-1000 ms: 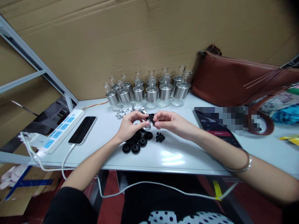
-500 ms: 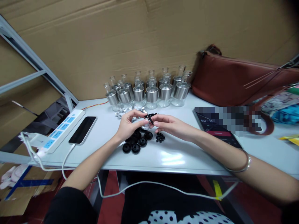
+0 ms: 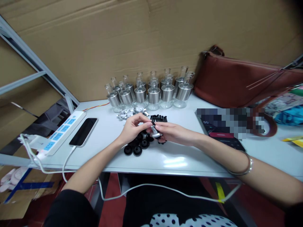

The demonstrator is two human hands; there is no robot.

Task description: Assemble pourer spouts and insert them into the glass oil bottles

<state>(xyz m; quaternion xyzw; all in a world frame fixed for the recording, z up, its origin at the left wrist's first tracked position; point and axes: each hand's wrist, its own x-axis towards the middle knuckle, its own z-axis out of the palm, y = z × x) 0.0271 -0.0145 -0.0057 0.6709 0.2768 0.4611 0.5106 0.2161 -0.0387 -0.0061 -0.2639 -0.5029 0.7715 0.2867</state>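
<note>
Both hands meet above the table with a small silver cone-shaped metal piece [image 3: 155, 132] between them, a dark part at its narrow upper end. The fingers of my left hand [image 3: 132, 127] pinch near that narrow end. From the other side my right hand [image 3: 177, 134] has closed round the piece, its fingertips partly covering it. Under the hands lie several round black caps [image 3: 137, 150], some hidden. Just behind are small black stems [image 3: 159, 118] in a row. Shiny silver pieces [image 3: 129, 113] lie in a pile beyond my left hand.
Several glass bottles with metal bands [image 3: 154, 95] stand along the cardboard wall [image 3: 118, 37]. On the left are a power strip [image 3: 62, 132] and a charging phone [image 3: 84, 131]. A brown bag [image 3: 232, 82], a partly blurred tablet [image 3: 213, 130] and a tape roll [image 3: 272, 126] occupy the right.
The black stem that showed tilted between my fingertips is now mostly covered. The silver piece has turned into view, and my right hand has shifted slightly down and inward around it.
</note>
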